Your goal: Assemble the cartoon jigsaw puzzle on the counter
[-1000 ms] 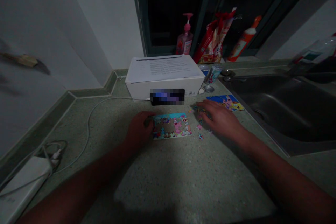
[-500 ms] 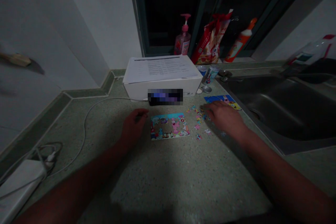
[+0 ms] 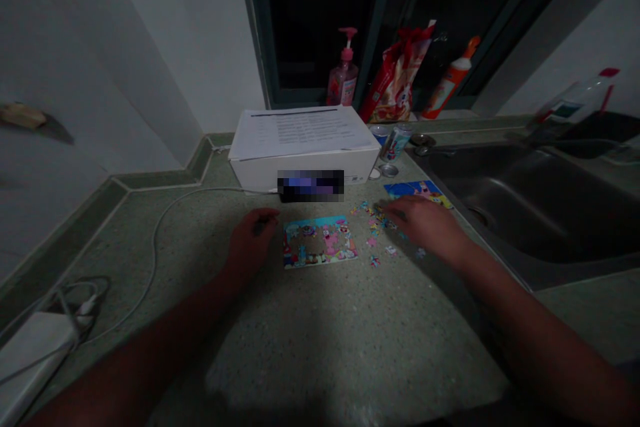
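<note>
A small jigsaw puzzle (image 3: 320, 241), partly filled in with cartoon figures, lies flat on the counter between my hands. Just to its left is my left hand (image 3: 253, 237), its fingers curled in and the thumb near the fingertips; whether anything is in them is too dark to see. Loose puzzle pieces (image 3: 373, 241) are scattered to the right of the puzzle. My right hand (image 3: 427, 220) reaches over them, fingertips bent down at the pile's far side, and what they pinch is hidden. Behind that hand, a blue and yellow cartoon picture card (image 3: 410, 189) is partly covered.
A white box (image 3: 305, 163) topped with printed paper stands behind the puzzle, a blurred-out phone (image 3: 311, 187) against its front. Small tins (image 3: 397, 142) sit beside it. The metal sink (image 3: 540, 213) is at right, a power strip (image 3: 43, 340) and cable at left.
The whole view has shifted slightly. My right hand's fingertips have moved a little among the loose pieces; the left hand has stayed beside the puzzle.
</note>
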{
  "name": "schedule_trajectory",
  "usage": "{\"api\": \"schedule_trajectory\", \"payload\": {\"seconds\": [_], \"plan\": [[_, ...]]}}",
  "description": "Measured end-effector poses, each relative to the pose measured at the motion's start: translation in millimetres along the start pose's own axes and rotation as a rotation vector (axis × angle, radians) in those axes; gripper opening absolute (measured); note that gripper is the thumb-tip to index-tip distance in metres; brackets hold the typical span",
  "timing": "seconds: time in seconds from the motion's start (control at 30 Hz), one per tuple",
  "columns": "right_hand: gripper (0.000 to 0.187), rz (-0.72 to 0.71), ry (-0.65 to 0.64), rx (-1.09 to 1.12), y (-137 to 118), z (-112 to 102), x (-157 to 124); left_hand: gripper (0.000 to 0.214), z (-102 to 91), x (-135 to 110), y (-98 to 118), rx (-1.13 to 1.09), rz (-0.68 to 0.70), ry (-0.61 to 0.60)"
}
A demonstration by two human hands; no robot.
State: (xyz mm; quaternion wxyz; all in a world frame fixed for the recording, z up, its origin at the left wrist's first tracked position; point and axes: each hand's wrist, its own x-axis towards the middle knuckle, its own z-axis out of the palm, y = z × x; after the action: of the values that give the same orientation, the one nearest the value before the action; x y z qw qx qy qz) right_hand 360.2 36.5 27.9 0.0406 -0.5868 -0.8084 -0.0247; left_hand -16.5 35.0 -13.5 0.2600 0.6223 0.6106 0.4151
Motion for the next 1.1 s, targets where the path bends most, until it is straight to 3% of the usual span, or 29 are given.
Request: {"api": "schedule_trajectory", "payload": {"seconds": [0.17, 0.37, 0.67, 1.1], "plan": [[0.03, -0.043, -0.113, 0.1, -14, -5, -2, 0.023, -0.4, 0, 1, 0.017, 0.006, 0.005], [0.032, -0.011, -0.098, 0.073, -22, -1, -3, 0.024, -0.7, -1, 2, 0.013, 0.004, 0.0], [0.02, -0.177, -0.221, 0.294, -31, -9, -7, 0.024, -0.6, -1, 3, 0.007, -0.025, -0.012], [0.011, -0.146, -0.245, 0.314, -32, -5, -8, 0.025, -0.2, -1, 3, 0.013, -0.015, -0.007]]}}
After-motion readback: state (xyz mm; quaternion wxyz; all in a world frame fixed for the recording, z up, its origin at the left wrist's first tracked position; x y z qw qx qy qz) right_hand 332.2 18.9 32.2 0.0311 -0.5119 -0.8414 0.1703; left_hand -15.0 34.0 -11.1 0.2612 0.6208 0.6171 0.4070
